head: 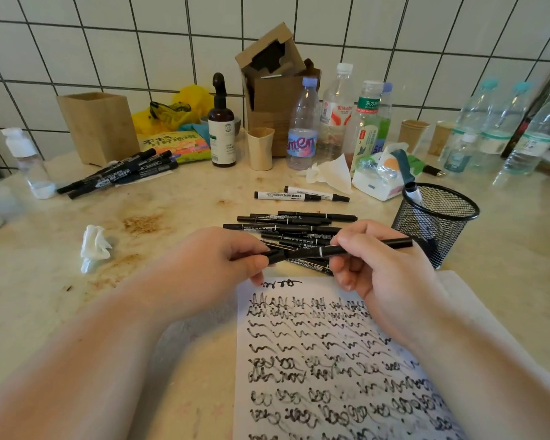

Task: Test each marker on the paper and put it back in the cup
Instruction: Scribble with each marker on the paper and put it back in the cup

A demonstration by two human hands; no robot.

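Both hands hold one black marker [311,251] level above the top edge of the paper [324,360], which is covered in rows of black scribbles. My left hand [216,265] pinches the marker's left end, where the cap sits. My right hand [385,268] grips the barrel. Just behind the hands lies a pile of several black markers [286,225]. The black mesh cup [435,222] stands to the right, one marker upright in it.
Two white whiteboard markers [299,195] lie behind the pile. Another bunch of dark markers [121,174] lies at back left by a wooden box [97,127]. Bottles, paper cups, a cardboard box and tissues crowd the tiled back wall. A crumpled tissue [94,247] sits at left.
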